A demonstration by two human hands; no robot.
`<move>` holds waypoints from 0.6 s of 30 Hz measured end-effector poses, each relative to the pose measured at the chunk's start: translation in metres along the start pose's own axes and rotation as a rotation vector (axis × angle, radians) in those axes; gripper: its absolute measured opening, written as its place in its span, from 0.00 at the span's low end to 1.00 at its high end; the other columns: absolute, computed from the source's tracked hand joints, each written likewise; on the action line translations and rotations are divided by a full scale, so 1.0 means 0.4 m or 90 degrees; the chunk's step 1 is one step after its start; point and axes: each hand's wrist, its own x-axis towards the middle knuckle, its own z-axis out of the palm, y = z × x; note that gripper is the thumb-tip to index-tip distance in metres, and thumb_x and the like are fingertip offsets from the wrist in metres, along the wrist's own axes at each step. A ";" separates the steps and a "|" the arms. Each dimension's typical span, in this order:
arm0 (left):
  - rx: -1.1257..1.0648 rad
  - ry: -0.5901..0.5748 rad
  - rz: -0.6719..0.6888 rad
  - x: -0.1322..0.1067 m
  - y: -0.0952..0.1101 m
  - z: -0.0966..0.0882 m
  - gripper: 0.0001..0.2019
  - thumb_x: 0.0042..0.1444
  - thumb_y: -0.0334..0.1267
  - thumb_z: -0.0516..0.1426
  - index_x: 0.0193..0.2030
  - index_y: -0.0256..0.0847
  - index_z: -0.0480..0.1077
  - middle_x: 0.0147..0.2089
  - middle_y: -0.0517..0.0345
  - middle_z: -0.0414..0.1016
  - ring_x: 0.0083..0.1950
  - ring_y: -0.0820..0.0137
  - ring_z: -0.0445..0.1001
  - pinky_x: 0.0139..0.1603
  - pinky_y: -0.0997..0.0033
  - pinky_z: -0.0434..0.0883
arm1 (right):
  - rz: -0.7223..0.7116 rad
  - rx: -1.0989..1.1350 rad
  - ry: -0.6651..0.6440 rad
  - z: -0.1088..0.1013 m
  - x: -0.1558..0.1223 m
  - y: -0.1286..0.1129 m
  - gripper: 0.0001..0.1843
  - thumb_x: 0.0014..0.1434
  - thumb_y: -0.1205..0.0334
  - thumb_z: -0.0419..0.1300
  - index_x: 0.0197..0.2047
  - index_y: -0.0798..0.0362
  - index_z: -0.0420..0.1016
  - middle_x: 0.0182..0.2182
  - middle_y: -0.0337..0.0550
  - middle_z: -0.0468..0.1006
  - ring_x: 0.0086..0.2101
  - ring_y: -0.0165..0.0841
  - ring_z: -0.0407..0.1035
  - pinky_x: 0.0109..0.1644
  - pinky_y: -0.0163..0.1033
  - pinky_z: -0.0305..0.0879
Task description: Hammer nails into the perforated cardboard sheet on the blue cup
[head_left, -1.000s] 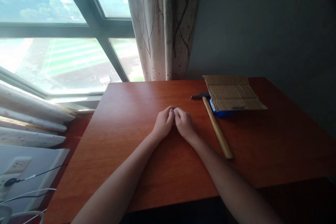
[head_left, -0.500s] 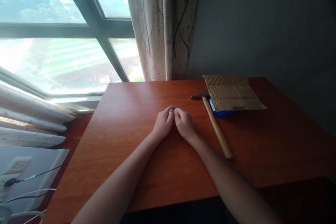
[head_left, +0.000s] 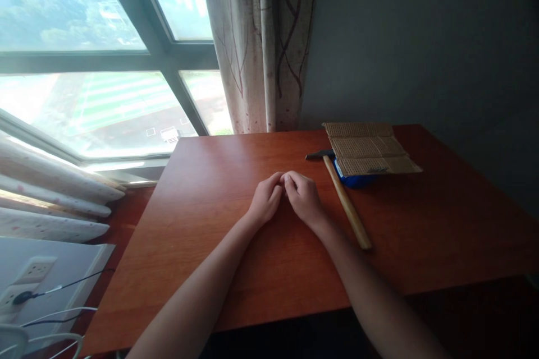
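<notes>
My left hand [head_left: 265, 201] and my right hand [head_left: 304, 198] rest side by side on the reddish wooden table [head_left: 210, 179], knuckles touching, fingers curled under. I see nothing held in either. A hammer [head_left: 344, 202] with a pale wooden handle lies just right of my right hand, its dark head pointing left at the far end. Beyond the hammer head lies a flat piece of brown cardboard [head_left: 368, 148], and a blue object [head_left: 353, 180] sticks out from under it.
A patterned curtain [head_left: 263, 39] hangs at the table's back edge beside a large window [head_left: 96, 67]. A grey wall stands behind the table on the right. At lower left are a white socket strip [head_left: 31, 272] and thin cables.
The view has shifted slightly, so everything sits a little lower and to the right. My hands stay together in the same place on the table.
</notes>
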 end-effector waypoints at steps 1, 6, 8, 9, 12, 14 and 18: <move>0.004 -0.004 -0.004 -0.006 0.002 0.002 0.14 0.57 0.29 0.48 0.43 0.36 0.74 0.39 0.54 0.79 0.41 0.67 0.75 0.47 0.69 0.71 | 0.003 0.015 0.003 -0.018 -0.014 -0.012 0.14 0.68 0.61 0.48 0.34 0.52 0.72 0.31 0.44 0.78 0.32 0.34 0.72 0.39 0.37 0.64; -0.055 -0.008 -0.024 -0.039 0.010 0.013 0.17 0.53 0.25 0.50 0.45 0.37 0.74 0.43 0.52 0.81 0.44 0.67 0.78 0.49 0.67 0.74 | 0.147 0.202 0.073 -0.178 -0.121 -0.004 0.14 0.66 0.51 0.55 0.41 0.51 0.75 0.35 0.43 0.79 0.29 0.31 0.71 0.33 0.36 0.68; -0.067 -0.007 -0.041 -0.042 0.015 0.019 0.16 0.53 0.24 0.50 0.44 0.37 0.74 0.43 0.51 0.81 0.44 0.66 0.79 0.48 0.67 0.74 | 0.216 0.218 0.177 -0.258 -0.164 0.048 0.14 0.64 0.49 0.58 0.39 0.51 0.77 0.33 0.43 0.79 0.28 0.30 0.70 0.31 0.35 0.67; -0.070 -0.005 -0.049 -0.039 0.018 0.024 0.16 0.53 0.25 0.50 0.44 0.37 0.74 0.43 0.51 0.81 0.45 0.66 0.79 0.49 0.67 0.74 | 0.247 0.213 0.221 -0.296 -0.180 0.080 0.14 0.62 0.49 0.60 0.38 0.51 0.77 0.33 0.43 0.79 0.28 0.30 0.70 0.30 0.34 0.67; -0.085 -0.008 -0.066 -0.011 0.028 0.051 0.14 0.57 0.27 0.51 0.45 0.37 0.74 0.44 0.50 0.81 0.45 0.67 0.79 0.49 0.66 0.75 | 0.320 0.229 0.320 -0.383 -0.209 0.179 0.15 0.53 0.49 0.67 0.36 0.52 0.78 0.32 0.43 0.79 0.28 0.29 0.69 0.29 0.33 0.66; -0.097 -0.033 -0.077 0.019 0.036 0.082 0.13 0.60 0.32 0.52 0.47 0.38 0.74 0.46 0.50 0.81 0.43 0.67 0.79 0.47 0.67 0.75 | 0.353 0.257 0.361 -0.416 -0.209 0.229 0.18 0.51 0.47 0.68 0.36 0.52 0.78 0.33 0.44 0.79 0.29 0.29 0.69 0.28 0.32 0.65; -0.129 -0.066 -0.121 0.088 0.063 0.161 0.16 0.65 0.45 0.51 0.50 0.38 0.73 0.46 0.50 0.80 0.36 0.69 0.79 0.40 0.69 0.75 | 0.384 0.354 0.398 -0.441 -0.178 0.278 0.24 0.50 0.41 0.67 0.41 0.52 0.77 0.41 0.46 0.78 0.32 0.30 0.70 0.29 0.33 0.65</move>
